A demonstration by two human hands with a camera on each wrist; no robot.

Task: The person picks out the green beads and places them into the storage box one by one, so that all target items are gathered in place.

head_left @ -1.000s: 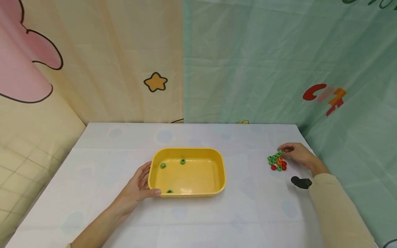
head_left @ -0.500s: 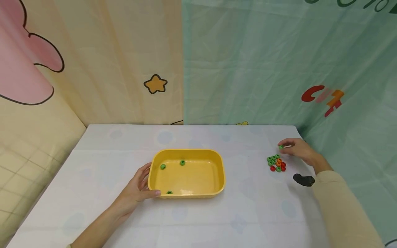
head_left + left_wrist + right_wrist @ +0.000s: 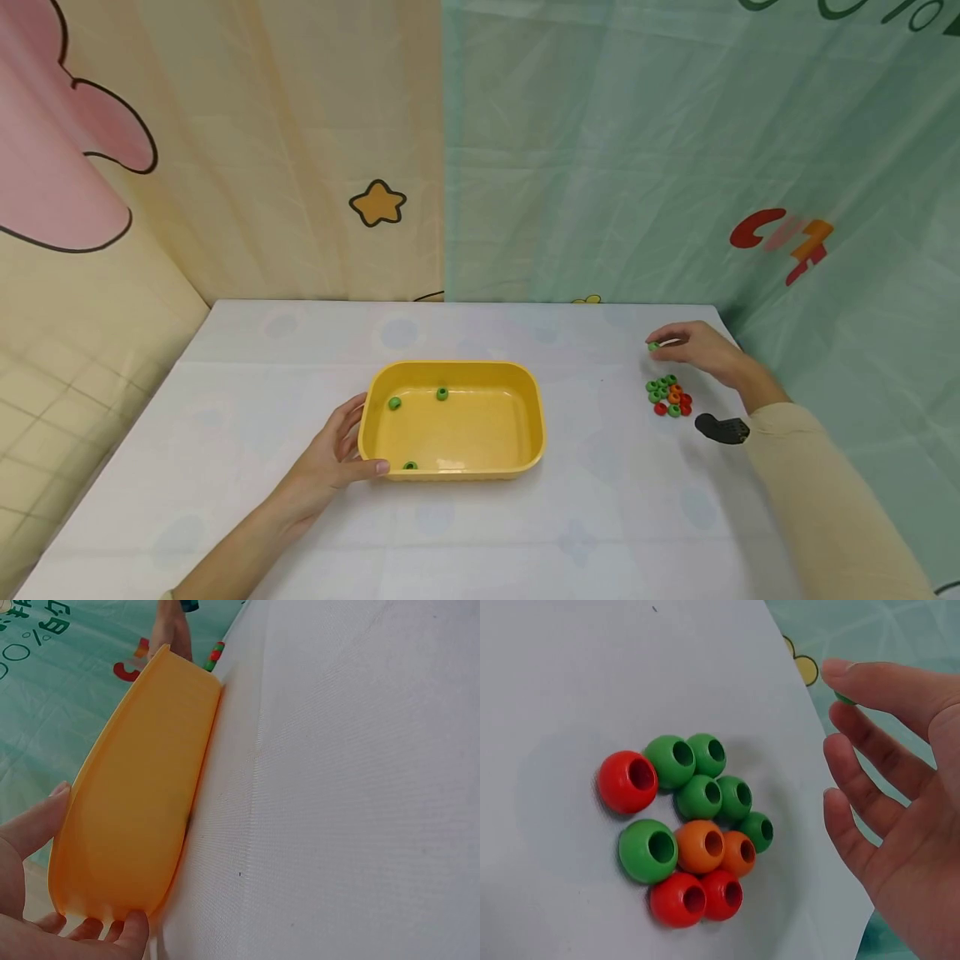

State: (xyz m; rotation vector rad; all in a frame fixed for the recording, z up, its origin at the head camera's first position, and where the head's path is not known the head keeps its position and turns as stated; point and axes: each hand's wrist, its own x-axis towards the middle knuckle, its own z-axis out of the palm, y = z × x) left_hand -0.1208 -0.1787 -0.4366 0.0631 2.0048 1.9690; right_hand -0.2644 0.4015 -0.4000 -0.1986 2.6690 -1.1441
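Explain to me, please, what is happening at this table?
A person's left grip holds a yellow rectangular tray at its left end; three round green beads lie inside. The right grip pinches another green bead above the white, pale-spotted table. Nearby, a cluster of eleven beads in green, orange and red lies on the table.

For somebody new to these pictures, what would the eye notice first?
Probably the yellow tray on the table, its left end held by the left hand, with three green beads inside. Next, the cluster of red, orange and green beads right of the tray; close by, the right hand pinches another green bead.
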